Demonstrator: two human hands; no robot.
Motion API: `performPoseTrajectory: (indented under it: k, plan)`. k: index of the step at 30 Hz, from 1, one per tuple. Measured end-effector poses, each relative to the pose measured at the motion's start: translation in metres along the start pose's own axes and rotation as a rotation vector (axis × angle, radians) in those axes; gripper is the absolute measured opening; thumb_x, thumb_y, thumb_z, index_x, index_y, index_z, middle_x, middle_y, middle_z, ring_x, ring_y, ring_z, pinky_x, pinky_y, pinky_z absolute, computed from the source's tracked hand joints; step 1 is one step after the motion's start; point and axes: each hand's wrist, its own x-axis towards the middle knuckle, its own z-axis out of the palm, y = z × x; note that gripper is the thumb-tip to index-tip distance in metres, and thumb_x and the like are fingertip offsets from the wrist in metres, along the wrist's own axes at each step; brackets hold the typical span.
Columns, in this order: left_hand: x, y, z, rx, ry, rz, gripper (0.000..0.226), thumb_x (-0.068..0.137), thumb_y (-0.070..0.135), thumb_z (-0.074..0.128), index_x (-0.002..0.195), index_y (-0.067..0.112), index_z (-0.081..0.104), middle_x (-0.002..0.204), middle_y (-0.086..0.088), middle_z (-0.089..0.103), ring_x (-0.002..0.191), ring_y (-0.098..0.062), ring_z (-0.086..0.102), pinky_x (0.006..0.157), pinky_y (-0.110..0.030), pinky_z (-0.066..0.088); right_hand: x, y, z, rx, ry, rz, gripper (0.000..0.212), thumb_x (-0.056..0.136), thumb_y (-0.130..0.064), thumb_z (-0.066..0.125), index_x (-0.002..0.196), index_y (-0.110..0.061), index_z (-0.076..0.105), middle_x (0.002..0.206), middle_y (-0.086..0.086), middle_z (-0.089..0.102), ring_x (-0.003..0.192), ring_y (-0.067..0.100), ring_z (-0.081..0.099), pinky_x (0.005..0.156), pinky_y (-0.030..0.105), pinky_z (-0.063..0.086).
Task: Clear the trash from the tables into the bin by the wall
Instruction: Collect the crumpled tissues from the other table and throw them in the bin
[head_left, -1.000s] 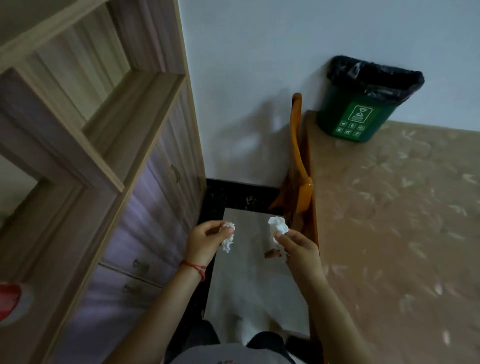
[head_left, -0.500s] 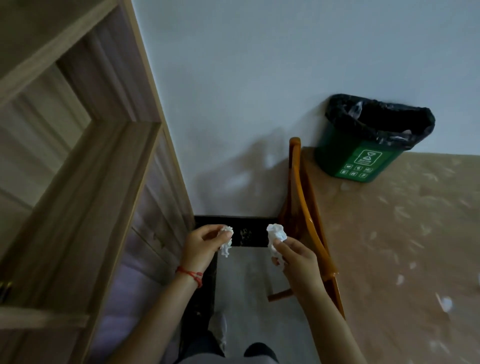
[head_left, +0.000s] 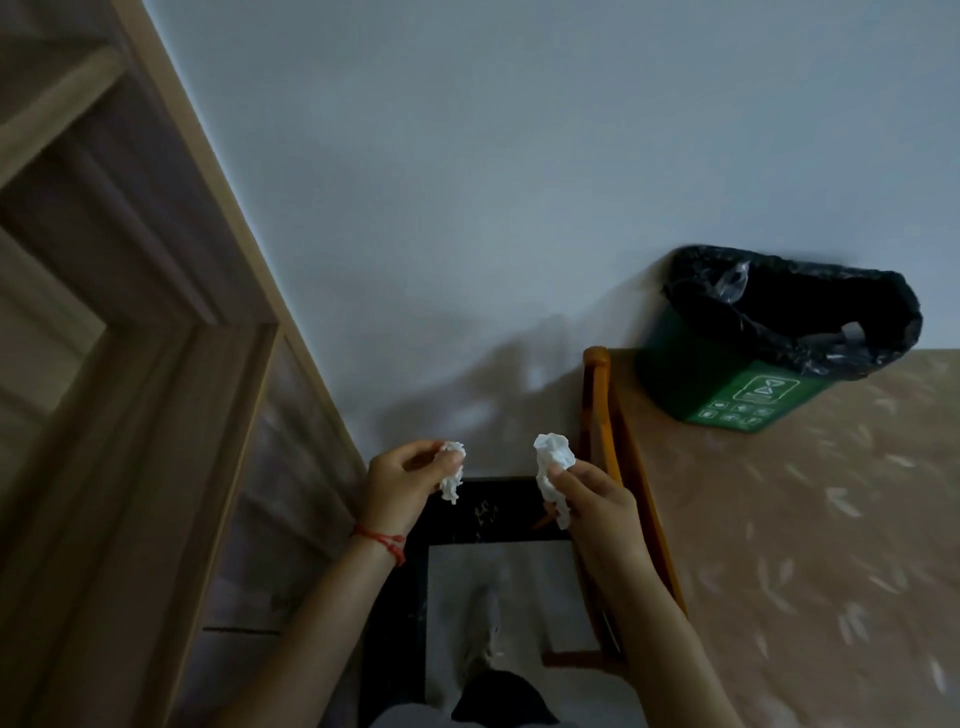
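Holding two crumpled tissue wads, one per hand, I stand facing the wall with both arms raised in the head view. My left hand (head_left: 402, 475) has its grip pinched on the smaller left wad (head_left: 453, 475), which pokes out past my fingertips and hangs down just beyond them. My right hand (head_left: 589, 501) has its grip pinched on the larger right wad (head_left: 553, 465), which rises above my thumb and trails down past my fingers. The two wads are near each other but apart. One green bin (head_left: 743, 392) with a black liner sits on the bench (head_left: 810, 545) against the wall, up and to the right of my right hand, well apart from both wads. One red string (head_left: 382, 540) circles my left wrist.
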Motion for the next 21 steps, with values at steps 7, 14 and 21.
performPoseTrajectory:
  k: [7, 14, 21]
  plan:
    - [0.054, 0.028, 0.043, 0.036, -0.006, 0.042, 0.012, 0.076, 0.0, 0.068, 0.073, 0.012, 0.067, 0.047, 0.013, 0.065, 0.048, 0.004, 0.059, 0.05, -0.011, 0.049, 0.069, -0.031, -0.011, 0.036, 0.013, 0.015, 0.012, 0.085, -0.018, 0.063, 0.084, -0.007, 0.068, 0.066, 0.003, 0.062, 0.06, 0.014, 0.056, 0.055, 0.022, 0.044]
    - [0.089, 0.046, 0.088, 0.08, -0.131, 0.052, 0.019, 0.076, -0.001, 0.068, 0.069, 0.018, 0.067, 0.048, 0.013, 0.065, 0.049, 0.005, 0.058, 0.051, -0.01, 0.048, 0.101, -0.045, -0.035, 0.08, 0.09, -0.006, 0.012, 0.084, -0.021, 0.064, 0.084, -0.01, 0.07, 0.076, 0.009, 0.065, 0.068, 0.02, 0.058, 0.062, 0.029, 0.047]
    - [0.112, 0.054, 0.15, 0.181, -0.396, 0.071, 0.013, 0.075, 0.001, 0.069, 0.074, 0.014, 0.068, 0.051, 0.014, 0.066, 0.053, 0.006, 0.059, 0.054, -0.009, 0.046, 0.098, -0.048, -0.076, 0.218, 0.294, 0.018, 0.016, 0.085, -0.022, 0.063, 0.093, -0.01, 0.068, 0.072, 0.002, 0.066, 0.059, 0.011, 0.061, 0.051, 0.022, 0.046]
